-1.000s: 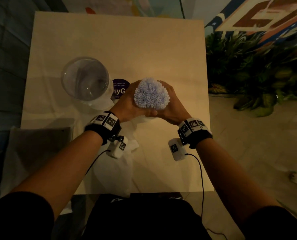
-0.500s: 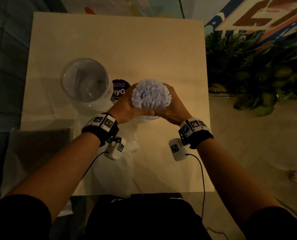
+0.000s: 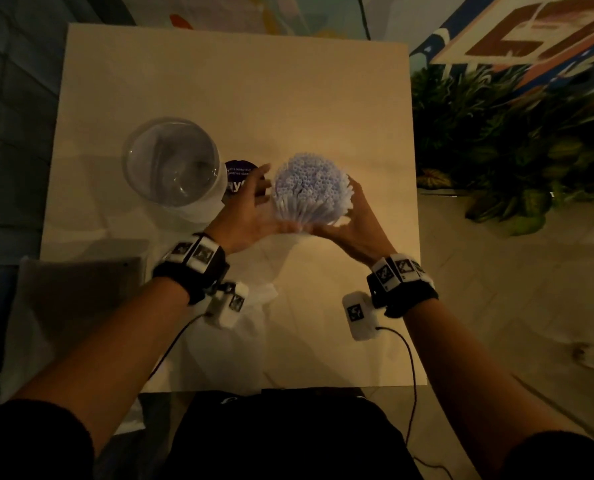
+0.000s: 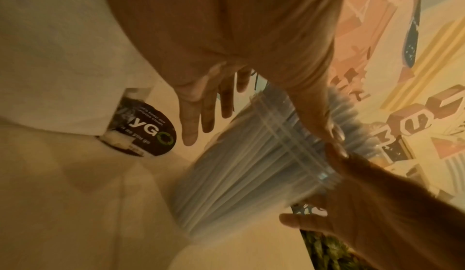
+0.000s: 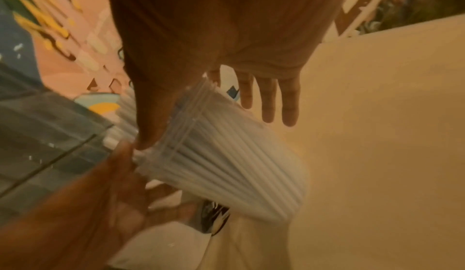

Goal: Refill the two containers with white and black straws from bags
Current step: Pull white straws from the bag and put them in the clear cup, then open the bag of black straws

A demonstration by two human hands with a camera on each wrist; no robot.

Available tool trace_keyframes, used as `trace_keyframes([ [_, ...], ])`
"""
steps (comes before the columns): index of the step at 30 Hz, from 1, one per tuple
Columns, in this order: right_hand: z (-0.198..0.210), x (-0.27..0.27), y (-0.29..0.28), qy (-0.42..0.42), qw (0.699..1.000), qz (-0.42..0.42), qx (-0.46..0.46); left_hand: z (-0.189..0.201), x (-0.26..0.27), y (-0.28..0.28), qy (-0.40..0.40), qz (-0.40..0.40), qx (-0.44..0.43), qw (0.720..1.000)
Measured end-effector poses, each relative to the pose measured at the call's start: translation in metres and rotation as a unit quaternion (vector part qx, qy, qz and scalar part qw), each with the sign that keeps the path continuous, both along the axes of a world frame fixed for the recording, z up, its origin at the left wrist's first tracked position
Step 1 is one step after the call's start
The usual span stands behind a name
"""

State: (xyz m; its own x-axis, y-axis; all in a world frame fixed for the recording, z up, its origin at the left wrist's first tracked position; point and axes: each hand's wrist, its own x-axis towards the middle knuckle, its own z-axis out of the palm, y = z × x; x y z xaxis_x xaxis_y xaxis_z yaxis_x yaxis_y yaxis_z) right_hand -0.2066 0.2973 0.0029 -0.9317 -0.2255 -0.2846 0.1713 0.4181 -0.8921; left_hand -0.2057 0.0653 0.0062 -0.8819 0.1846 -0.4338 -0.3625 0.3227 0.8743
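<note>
A clear container (image 4: pixel 251 166) packed with white straws (image 3: pixel 311 188) stands upright at the table's middle, the straw tops fanned out above its rim. My left hand (image 3: pixel 252 209) is on its left side and my right hand (image 3: pixel 359 216) on its right, both with fingers straight and spread away from the straws. In the wrist views the two thumbs meet at the rim's near side (image 5: pixel 151 135). The second clear container (image 3: pixel 171 161) stands to the left with no straws visible in it. No black straws are in view.
A round purple sticker (image 3: pixel 238 178) lies between the two containers. A limp white bag (image 3: pixel 226 355) lies on the table (image 3: pixel 254 81) under my left wrist, and a grey flat object (image 3: pixel 81 289) sits at the front left corner. Green plants (image 3: pixel 513 150) stand beyond the right edge.
Both hands were wrapped tight around the straw bundle; now their fingers have spread outward and let go. The straws have fanned out in the container.
</note>
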Motion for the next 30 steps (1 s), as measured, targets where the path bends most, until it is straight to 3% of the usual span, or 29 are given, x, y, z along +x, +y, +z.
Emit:
trace_keyframes([
  [3, -0.001, 0.031, 0.008, -0.094, 0.994, -0.06, -0.006, 0.008, 0.051, -0.02, -0.005, 0.045, -0.002, 0.999],
  [5, 0.0, 0.051, 0.01, -0.138, 0.986, -0.088, 0.028, 0.015, 0.094, -0.036, 0.024, 0.091, -0.058, 0.994],
  [8, -0.005, 0.079, 0.008, -0.148, 0.979, -0.058, 0.124, 0.012, 0.156, -0.071, 0.042, 0.178, -0.147, 0.972],
  [10, -0.009, 0.097, -0.001, -0.108, 0.982, 0.015, 0.153, 0.003, 0.189, -0.102, 0.028, 0.23, -0.185, 0.955],
  [13, -0.004, 0.12, -0.035, 0.075, 0.978, 0.132, 0.143, -0.009, 0.225, -0.151, 0.027, 0.276, -0.301, 0.912],
  [15, 0.0, 0.13, -0.073, 0.167, 0.938, 0.251, 0.172, -0.016, 0.241, -0.179, 0.009, 0.313, -0.366, 0.876],
  [18, -0.013, 0.147, -0.131, 0.219, 0.818, 0.454, 0.276, -0.026, 0.26, -0.208, -0.06, 0.335, -0.435, 0.833],
  [20, -0.039, 0.155, -0.15, 0.203, 0.757, 0.524, 0.334, -0.029, 0.269, -0.218, -0.088, 0.338, -0.438, 0.828],
  [21, -0.053, 0.157, -0.153, 0.193, 0.742, 0.536, 0.354, -0.031, 0.274, -0.222, -0.1, 0.343, -0.428, 0.83],
  [24, -0.078, 0.158, -0.144, 0.159, 0.74, 0.531, 0.382, -0.035, 0.282, -0.232, -0.116, 0.338, -0.413, 0.838],
  [30, -0.085, 0.161, -0.082, 0.123, 0.772, 0.467, 0.414, -0.037, 0.271, -0.227, -0.166, 0.249, -0.421, 0.856],
])
